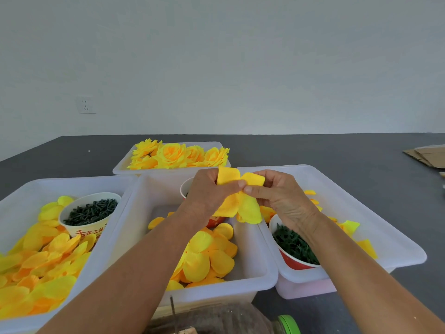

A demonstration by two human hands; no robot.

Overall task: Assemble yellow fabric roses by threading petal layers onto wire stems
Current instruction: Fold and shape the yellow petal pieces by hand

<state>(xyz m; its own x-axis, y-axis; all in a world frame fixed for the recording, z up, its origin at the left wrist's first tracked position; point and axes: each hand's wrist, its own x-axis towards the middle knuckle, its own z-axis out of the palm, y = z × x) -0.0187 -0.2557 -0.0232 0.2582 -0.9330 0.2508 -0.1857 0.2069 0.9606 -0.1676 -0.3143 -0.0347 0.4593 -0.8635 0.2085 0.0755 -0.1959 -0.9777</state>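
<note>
We are pinching the yellow petal piece (240,196) at its middle with our left hand (209,191) and right hand (277,191), thumbs meeting, above the middle bin (267,273).

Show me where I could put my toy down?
The dark table is bare between the rose bin and the cardboard, and at far left by the wall. The bins in front are crowded with petals and cups.
</note>
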